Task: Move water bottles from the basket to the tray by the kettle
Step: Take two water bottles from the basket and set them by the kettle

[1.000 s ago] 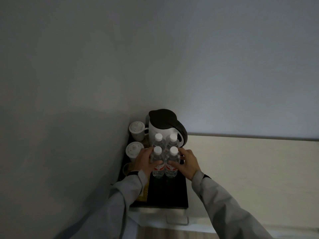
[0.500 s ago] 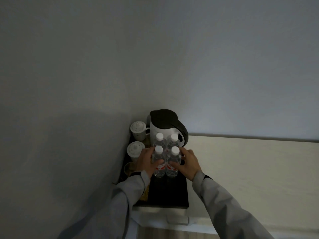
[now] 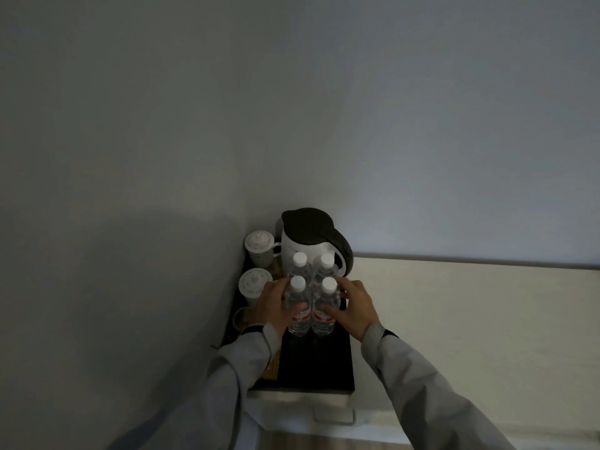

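Clear water bottles with white caps and red labels stand upright on the black tray (image 3: 318, 365), right in front of the white kettle with the dark lid (image 3: 308, 241). Two stand at the back (image 3: 299, 259) (image 3: 325, 262) and two in front. My left hand (image 3: 272, 306) wraps the front left bottle (image 3: 298, 287) from its left side. My right hand (image 3: 357, 306) holds the front right bottle (image 3: 328, 287) from its right side, thumb on the label. The four bottles touch one another. No basket is in view.
Two white lidded cups (image 3: 259, 248) (image 3: 255, 284) stand along the tray's left edge by the wall corner, with a small glass (image 3: 242, 319) nearer to me. The tray sits on a light counter (image 3: 454, 319) that stretches to the right. The room is dim.
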Available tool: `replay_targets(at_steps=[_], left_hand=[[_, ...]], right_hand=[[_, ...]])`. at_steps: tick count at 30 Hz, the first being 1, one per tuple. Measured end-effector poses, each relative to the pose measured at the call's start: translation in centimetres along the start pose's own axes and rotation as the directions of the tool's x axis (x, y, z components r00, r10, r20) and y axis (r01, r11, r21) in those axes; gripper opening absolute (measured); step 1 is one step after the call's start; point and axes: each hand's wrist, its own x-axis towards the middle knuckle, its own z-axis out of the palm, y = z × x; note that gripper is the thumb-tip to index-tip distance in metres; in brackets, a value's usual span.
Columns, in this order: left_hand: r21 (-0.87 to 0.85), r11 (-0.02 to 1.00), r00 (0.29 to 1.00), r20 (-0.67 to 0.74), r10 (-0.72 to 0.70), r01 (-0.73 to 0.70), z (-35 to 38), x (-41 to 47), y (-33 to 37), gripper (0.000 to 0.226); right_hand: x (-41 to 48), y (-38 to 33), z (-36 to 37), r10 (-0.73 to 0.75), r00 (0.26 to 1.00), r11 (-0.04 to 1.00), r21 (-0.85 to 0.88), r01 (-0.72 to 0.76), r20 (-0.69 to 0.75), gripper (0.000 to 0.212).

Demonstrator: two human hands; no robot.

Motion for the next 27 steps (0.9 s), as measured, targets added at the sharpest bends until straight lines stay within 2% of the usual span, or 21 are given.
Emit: replay_targets(at_steps=[8, 15, 19, 22, 25, 27], left_hand=[[0.021, 1.000, 0.999, 0.042, -0.015, 0.014, -0.2, -0.1, 0.0, 0.062], [0.043, 0.997, 0.998, 0.009, 0.061, -0.061, -1.5, -0.8, 1.9, 0.053], [0.088, 0.984, 0.985, -0.055, 0.162, -0.157, -2.6, -1.1, 4.8, 0.062], [0.182, 0.925, 0.928, -0.110, 0.356, -0.334, -3.0, -0.9, 8.0, 0.065], [0.307, 0.863, 0.902, -0.031, 0.431, -0.402, -2.3, -1.1, 13.0, 0.061], [0.334, 0.808, 0.860, 0.016, 0.510, -0.486, -1.4, -1.9, 16.6, 0.064]], right_hand=[[-0.3, -0.3, 0.0, 0.018, 1.000, 1.000, -0.010, -0.017, 0.006, 0.064], [-1.5, -1.6, -2.2, 0.032, 0.999, 0.998, -0.056, -0.032, -0.002, 0.062], [-2.8, -2.8, -6.2, 0.003, 0.997, 0.987, -0.159, -0.015, -0.075, 0.061], [-4.4, -3.9, -11.0, -0.035, 0.985, 0.973, -0.231, -0.005, -0.170, 0.061], [-6.5, -4.9, -16.6, -0.074, 0.966, 0.954, -0.300, -0.004, -0.248, 0.062], [-8.1, -5.3, -20.4, -0.094, 0.953, 0.942, -0.335, -0.009, -0.289, 0.064]])
